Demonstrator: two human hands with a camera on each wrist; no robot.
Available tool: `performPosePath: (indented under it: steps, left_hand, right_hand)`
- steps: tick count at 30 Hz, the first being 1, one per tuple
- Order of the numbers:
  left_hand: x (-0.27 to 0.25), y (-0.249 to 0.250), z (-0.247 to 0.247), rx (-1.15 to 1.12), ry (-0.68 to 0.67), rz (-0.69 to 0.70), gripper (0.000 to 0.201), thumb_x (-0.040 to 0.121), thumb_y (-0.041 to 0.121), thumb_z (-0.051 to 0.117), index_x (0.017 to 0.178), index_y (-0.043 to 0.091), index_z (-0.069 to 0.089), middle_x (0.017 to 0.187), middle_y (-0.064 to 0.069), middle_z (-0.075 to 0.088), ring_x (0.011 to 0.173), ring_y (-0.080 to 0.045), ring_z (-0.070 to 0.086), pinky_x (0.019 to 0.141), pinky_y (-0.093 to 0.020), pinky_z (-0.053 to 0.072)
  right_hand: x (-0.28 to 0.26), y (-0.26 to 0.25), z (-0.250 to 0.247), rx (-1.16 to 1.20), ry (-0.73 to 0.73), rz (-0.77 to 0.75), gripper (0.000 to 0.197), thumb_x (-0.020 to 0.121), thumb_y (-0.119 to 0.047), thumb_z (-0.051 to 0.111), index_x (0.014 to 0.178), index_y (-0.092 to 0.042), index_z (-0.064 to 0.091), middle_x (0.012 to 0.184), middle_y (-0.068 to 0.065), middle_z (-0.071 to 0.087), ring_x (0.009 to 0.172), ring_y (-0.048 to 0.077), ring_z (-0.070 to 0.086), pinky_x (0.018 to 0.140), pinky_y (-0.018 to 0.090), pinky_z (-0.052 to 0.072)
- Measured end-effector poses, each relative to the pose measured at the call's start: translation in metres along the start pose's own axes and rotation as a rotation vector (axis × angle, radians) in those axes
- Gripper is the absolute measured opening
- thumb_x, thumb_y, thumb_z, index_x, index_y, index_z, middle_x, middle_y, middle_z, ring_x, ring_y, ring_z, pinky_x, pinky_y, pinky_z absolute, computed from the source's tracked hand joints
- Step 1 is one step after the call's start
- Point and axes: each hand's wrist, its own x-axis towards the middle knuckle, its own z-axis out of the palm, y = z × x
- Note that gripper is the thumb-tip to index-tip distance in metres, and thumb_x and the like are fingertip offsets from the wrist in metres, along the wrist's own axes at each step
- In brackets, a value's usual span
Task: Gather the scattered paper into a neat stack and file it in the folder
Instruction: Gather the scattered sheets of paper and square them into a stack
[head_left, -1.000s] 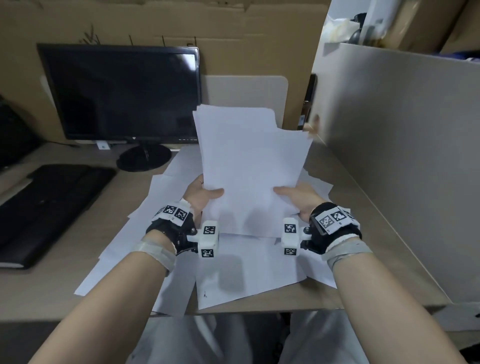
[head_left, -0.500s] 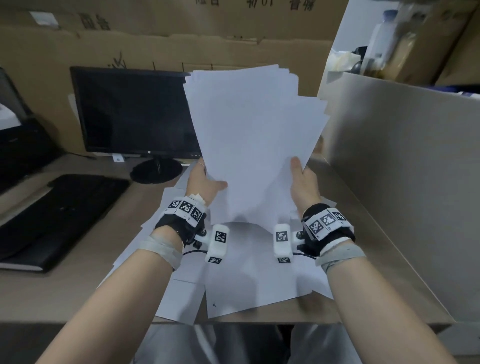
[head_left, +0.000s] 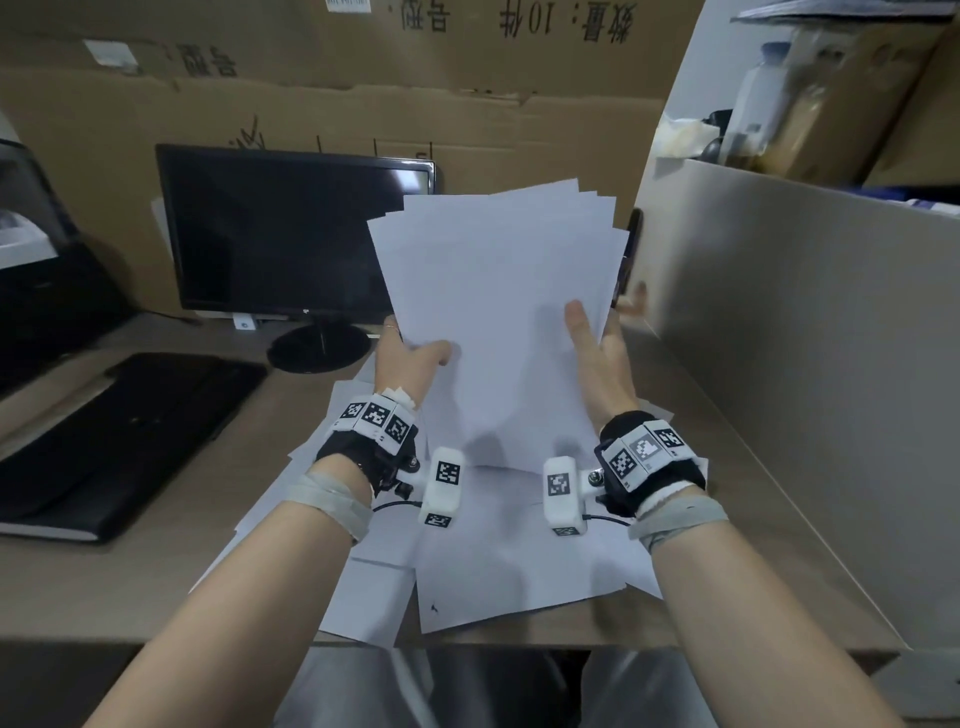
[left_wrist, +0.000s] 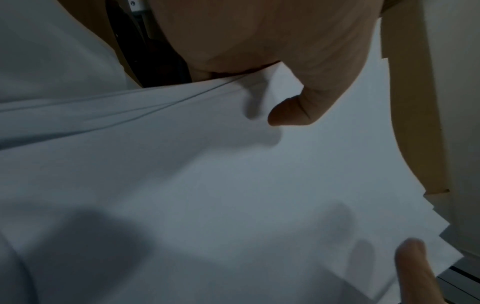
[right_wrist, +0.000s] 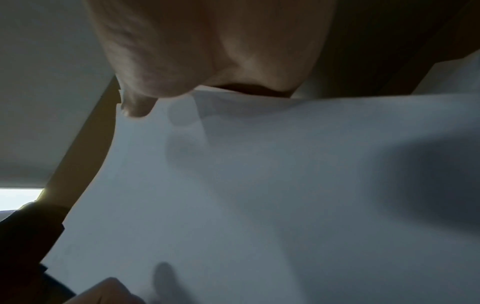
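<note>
A loose bundle of white paper sheets (head_left: 493, 312) stands upright above the desk, its top edges fanned unevenly. My left hand (head_left: 410, 358) grips its left edge, thumb across the front, as the left wrist view shows on the sheets (left_wrist: 233, 185). My right hand (head_left: 597, 348) holds the right edge, thumb lying up the front of the paper (right_wrist: 259, 185). More white sheets (head_left: 509, 571) lie scattered on the desk under both wrists. A black folder (head_left: 119, 441) lies closed on the desk at the left.
A dark monitor (head_left: 296, 234) stands behind the paper, with cardboard (head_left: 363, 93) behind it. A grey partition (head_left: 805, 364) walls the desk's right side. The desk's front edge (head_left: 156, 642) runs close to my forearms, and some sheets overhang it.
The bundle rose off the desk pile and then came down a little. My right thumb has shifted from pointing sideways to pointing up the sheet's front. The camera view tilted upward.
</note>
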Motion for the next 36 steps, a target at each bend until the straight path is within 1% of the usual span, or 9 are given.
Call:
performPosePath:
  steps: [4, 8, 11, 15, 21, 25, 29, 33, 36]
  left_hand:
    - [0.001, 0.001, 0.003, -0.046, -0.025, -0.017, 0.05, 0.072, -0.008, 0.059, 0.12, 0.007, 0.051, 0.096, 0.001, 0.064, 0.08, -0.009, 0.061, 0.066, -0.014, 0.049]
    - [-0.001, 0.002, 0.004, -0.082, 0.009, 0.022, 0.053, 0.066, 0.002, 0.06, 0.117, 0.01, 0.051, 0.098, 0.001, 0.065, 0.083, -0.01, 0.061, 0.069, -0.017, 0.049]
    - [-0.004, 0.002, 0.006, -0.108, 0.034, 0.035, 0.053, 0.062, 0.007, 0.057, 0.115, 0.013, 0.053, 0.101, 0.002, 0.065, 0.086, -0.011, 0.061, 0.076, -0.022, 0.049]
    - [0.002, 0.002, 0.005, -0.073, 0.012, 0.006, 0.048, 0.063, 0.011, 0.058, 0.111, 0.014, 0.055, 0.096, 0.003, 0.065, 0.087, -0.015, 0.059, 0.085, -0.032, 0.049]
    - [-0.002, -0.008, 0.011, 0.042, -0.012, -0.098, 0.02, 0.08, -0.006, 0.057, 0.094, 0.007, 0.051, 0.075, 0.003, 0.056, 0.072, -0.014, 0.054, 0.06, -0.017, 0.045]
    - [0.005, 0.01, 0.011, 0.016, 0.005, 0.046, 0.033, 0.08, -0.01, 0.056, 0.105, 0.011, 0.053, 0.091, 0.001, 0.064, 0.081, -0.011, 0.061, 0.074, -0.019, 0.05]
    - [0.017, 0.032, 0.006, -0.006, 0.028, 0.137, 0.031, 0.073, -0.002, 0.057, 0.094, 0.02, 0.053, 0.09, 0.002, 0.065, 0.08, -0.013, 0.062, 0.078, -0.026, 0.052]
    - [0.01, 0.003, -0.007, 0.047, 0.06, -0.034, 0.036, 0.069, 0.002, 0.06, 0.103, 0.009, 0.056, 0.09, -0.001, 0.064, 0.079, -0.015, 0.059, 0.072, -0.026, 0.049]
    - [0.001, -0.018, -0.009, 0.044, -0.007, -0.153, 0.029, 0.072, -0.008, 0.056, 0.098, 0.005, 0.058, 0.081, -0.002, 0.061, 0.074, -0.015, 0.055, 0.065, -0.02, 0.046]
  right_hand:
    - [-0.001, 0.008, -0.003, 0.045, 0.053, -0.039, 0.061, 0.077, -0.05, 0.079, 0.128, -0.029, 0.053, 0.119, -0.015, 0.069, 0.108, 0.0, 0.064, 0.095, 0.028, 0.049]
    - [-0.004, 0.006, -0.002, 0.105, 0.08, -0.07, 0.06, 0.078, -0.041, 0.082, 0.125, -0.034, 0.047, 0.12, -0.017, 0.064, 0.105, -0.006, 0.063, 0.084, 0.014, 0.047]
    - [-0.003, 0.002, 0.003, 0.135, 0.101, -0.088, 0.061, 0.082, -0.037, 0.079, 0.129, -0.024, 0.043, 0.115, -0.035, 0.059, 0.101, -0.015, 0.06, 0.083, 0.01, 0.046]
    - [0.002, 0.006, 0.005, 0.098, 0.055, -0.026, 0.06, 0.076, -0.05, 0.079, 0.124, -0.022, 0.056, 0.113, -0.011, 0.07, 0.103, 0.004, 0.067, 0.092, 0.03, 0.052]
    - [-0.004, 0.03, 0.009, 0.119, 0.047, 0.098, 0.028, 0.078, -0.017, 0.083, 0.104, -0.016, 0.071, 0.097, -0.007, 0.076, 0.084, 0.003, 0.072, 0.07, 0.018, 0.054]
    - [0.0, 0.01, 0.015, 0.185, 0.083, 0.026, 0.028, 0.079, -0.012, 0.082, 0.105, -0.01, 0.071, 0.092, -0.007, 0.076, 0.082, 0.006, 0.073, 0.069, 0.018, 0.055]
    - [0.01, -0.013, 0.021, 0.226, 0.081, -0.037, 0.035, 0.075, -0.009, 0.085, 0.107, -0.008, 0.07, 0.094, -0.004, 0.076, 0.085, 0.009, 0.074, 0.068, 0.019, 0.056]
    - [0.001, 0.013, 0.018, 0.202, 0.022, 0.067, 0.043, 0.072, -0.018, 0.088, 0.11, -0.012, 0.069, 0.1, -0.002, 0.077, 0.09, 0.012, 0.074, 0.072, 0.023, 0.058]
    - [-0.009, 0.039, 0.016, 0.172, -0.028, 0.181, 0.04, 0.072, -0.021, 0.088, 0.107, -0.012, 0.071, 0.097, -0.004, 0.077, 0.09, 0.011, 0.074, 0.068, 0.019, 0.055]
